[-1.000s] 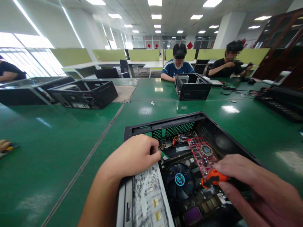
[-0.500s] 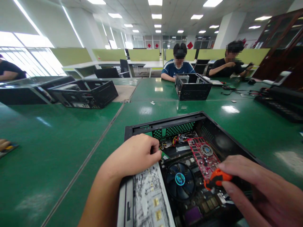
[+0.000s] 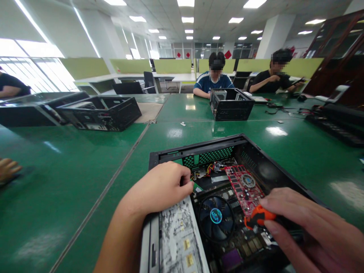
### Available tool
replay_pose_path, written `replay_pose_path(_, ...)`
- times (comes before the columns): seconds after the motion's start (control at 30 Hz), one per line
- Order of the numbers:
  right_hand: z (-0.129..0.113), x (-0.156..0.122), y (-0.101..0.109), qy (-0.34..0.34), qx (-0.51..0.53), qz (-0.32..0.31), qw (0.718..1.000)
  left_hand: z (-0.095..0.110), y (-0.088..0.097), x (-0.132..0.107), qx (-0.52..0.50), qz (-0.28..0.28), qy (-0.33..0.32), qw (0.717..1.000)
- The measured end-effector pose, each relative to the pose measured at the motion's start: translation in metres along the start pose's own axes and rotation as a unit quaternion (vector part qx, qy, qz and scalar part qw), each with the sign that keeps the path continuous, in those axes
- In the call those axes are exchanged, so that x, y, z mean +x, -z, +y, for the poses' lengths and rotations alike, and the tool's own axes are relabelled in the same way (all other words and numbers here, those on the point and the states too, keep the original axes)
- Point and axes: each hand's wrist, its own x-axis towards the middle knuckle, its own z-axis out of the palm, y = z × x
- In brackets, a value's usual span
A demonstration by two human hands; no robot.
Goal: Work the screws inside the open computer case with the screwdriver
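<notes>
An open black computer case (image 3: 196, 148) lies before me on the green table. Inside it are a black cooling fan (image 3: 216, 216) with a blue hub and a red graphics card (image 3: 241, 185). My right hand (image 3: 307, 223) grips the orange and black handle of a screwdriver (image 3: 260, 217), low over the near end of the card; its shaft cannot be made out. My left hand (image 3: 167, 185) rests on the scuffed metal drive bay (image 3: 173, 235), its fingers curled down beside a small green board (image 3: 197, 187). Whatever its fingertips grip is hidden.
Other black cases stand at the left (image 3: 102, 113) and across the table (image 3: 231, 106). A person in blue (image 3: 213, 81) sits behind the far one, another in black (image 3: 270, 81) to the right. A co-worker's hand (image 3: 8, 168) shows at the left edge. Cables (image 3: 287, 110) lie far right.
My right hand and the screwdriver have shifted very slightly left. My left hand stays put. The co-worker's hand at the left edge has come further into view.
</notes>
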Motion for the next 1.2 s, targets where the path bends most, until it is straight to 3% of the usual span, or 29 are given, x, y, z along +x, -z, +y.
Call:
replay_pose_path(0.1,-0.004,0.001,0.0,-0.022,-0.001,-0.006,1.0,0.001,0.001,0.0,0.002,-0.001,0.002,1.0)
replay_pose_path(0.4,0.002,-0.004,0.002,0.001,0.003,-0.013,1.0,0.001,0.0,0.0,0.008,-0.005,0.007,1.0)
replay_pose_path(0.57,0.006,-0.004,0.003,0.036,-0.004,-0.055,0.998,0.002,0.002,0.0,0.007,-0.007,0.009,1.0)
replay_pose_path(0.73,0.007,-0.001,0.004,0.067,0.016,-0.025,0.997,0.001,0.001,-0.001,0.006,-0.002,0.005,1.0)
replay_pose_path(0.93,-0.002,-0.015,0.001,-0.045,0.087,-0.015,0.995,0.002,0.001,-0.001,0.009,0.003,0.005,1.0)
replay_pose_path(1.1,-0.025,0.017,-0.006,0.063,0.085,-0.048,0.993,0.003,0.0,-0.002,0.007,0.005,0.002,1.0)
replay_pose_path(1.2,-0.033,0.031,-0.011,0.089,0.065,-0.055,0.992,0.003,0.001,-0.002,0.006,0.005,0.006,1.0)
